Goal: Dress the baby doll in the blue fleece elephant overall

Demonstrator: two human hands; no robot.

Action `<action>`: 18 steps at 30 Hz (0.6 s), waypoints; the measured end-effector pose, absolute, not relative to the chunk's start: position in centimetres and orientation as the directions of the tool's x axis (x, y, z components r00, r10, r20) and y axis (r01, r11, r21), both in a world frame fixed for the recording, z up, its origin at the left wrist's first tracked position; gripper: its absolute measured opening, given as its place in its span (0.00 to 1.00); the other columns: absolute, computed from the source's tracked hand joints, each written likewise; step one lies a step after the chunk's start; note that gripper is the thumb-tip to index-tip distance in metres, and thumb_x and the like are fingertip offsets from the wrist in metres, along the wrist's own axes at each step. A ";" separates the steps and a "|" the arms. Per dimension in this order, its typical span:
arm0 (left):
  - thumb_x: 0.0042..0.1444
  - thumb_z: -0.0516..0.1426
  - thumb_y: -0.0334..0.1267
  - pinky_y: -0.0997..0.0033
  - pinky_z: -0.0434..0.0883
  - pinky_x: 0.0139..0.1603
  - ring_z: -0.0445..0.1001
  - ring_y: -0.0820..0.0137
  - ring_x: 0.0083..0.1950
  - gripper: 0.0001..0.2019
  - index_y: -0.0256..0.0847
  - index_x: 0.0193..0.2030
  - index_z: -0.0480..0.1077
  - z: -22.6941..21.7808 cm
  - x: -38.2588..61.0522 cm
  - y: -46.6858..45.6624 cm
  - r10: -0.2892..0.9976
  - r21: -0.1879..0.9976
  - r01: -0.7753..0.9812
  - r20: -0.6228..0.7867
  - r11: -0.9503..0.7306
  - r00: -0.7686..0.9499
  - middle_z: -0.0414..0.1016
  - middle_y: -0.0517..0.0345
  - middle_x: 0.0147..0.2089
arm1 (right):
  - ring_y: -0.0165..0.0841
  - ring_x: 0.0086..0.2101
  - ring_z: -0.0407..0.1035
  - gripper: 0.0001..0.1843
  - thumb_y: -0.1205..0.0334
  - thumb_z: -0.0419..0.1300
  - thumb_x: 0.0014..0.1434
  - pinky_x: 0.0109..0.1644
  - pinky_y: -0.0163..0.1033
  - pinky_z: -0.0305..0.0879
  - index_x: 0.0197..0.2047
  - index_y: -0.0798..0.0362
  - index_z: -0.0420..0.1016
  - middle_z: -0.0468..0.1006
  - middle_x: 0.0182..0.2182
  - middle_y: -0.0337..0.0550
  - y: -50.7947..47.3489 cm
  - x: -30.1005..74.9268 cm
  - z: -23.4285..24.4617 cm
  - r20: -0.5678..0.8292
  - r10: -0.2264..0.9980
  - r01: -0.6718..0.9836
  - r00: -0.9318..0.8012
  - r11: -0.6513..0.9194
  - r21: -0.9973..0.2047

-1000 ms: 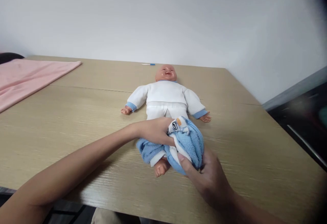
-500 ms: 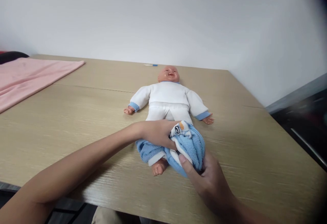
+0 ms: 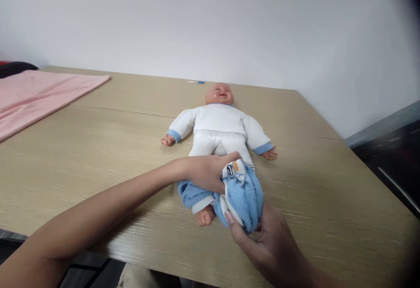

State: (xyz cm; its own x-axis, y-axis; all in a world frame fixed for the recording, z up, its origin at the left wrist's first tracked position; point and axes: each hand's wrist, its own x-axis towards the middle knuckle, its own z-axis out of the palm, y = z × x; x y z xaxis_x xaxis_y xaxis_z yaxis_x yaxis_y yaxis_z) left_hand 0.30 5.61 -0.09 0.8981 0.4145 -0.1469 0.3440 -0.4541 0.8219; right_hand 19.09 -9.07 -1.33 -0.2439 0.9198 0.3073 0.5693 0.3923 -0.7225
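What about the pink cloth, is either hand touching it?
No, the left hand and right hand grip the blue pants, away from the pink cloth.

The doll [image 3: 219,119] is white-bodied with blue cuffs [image 3: 263,149]; on its legs, a light-blue garment [image 3: 246,196] has white trim and a black, white and orange motif [image 3: 233,170]. Beneath the doll: tan wood-grained bench [image 3: 114,143].
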 end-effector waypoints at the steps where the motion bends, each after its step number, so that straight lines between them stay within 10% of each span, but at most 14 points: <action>1: 0.60 0.65 0.46 0.52 0.75 0.55 0.82 0.53 0.54 0.31 0.45 0.64 0.57 0.0 0.3 5.5 0.422 0.822 0.351 -0.151 -0.448 0.894 0.80 0.52 0.51 | 0.31 0.21 0.70 0.10 0.60 0.63 0.68 0.26 0.35 0.68 0.34 0.47 0.69 0.75 0.23 0.34 -9.0 19.1 -1.3 0.330 0.911 0.581 -0.247 0.412 -0.702; 9: 0.59 0.67 0.46 0.52 0.73 0.58 0.81 0.52 0.55 0.31 0.44 0.63 0.57 -0.3 0.5 5.4 0.426 0.799 0.347 -0.127 -0.491 0.896 0.78 0.48 0.55 | 0.33 0.20 0.72 0.10 0.59 0.62 0.68 0.27 0.37 0.71 0.33 0.45 0.69 0.77 0.22 0.33 -10.3 18.3 -2.4 0.410 0.888 0.646 -0.210 0.441 -0.624; 18: 0.53 0.72 0.41 0.61 0.73 0.53 0.78 0.60 0.50 0.38 0.46 0.64 0.56 -1.7 0.5 6.0 0.375 0.852 0.264 -0.088 -0.451 0.923 0.76 0.56 0.49 | 0.45 0.27 0.83 0.23 0.41 0.64 0.67 0.32 0.44 0.75 0.51 0.52 0.78 0.86 0.30 0.46 -15.5 15.5 -6.6 0.286 0.849 0.651 0.445 -0.088 -0.754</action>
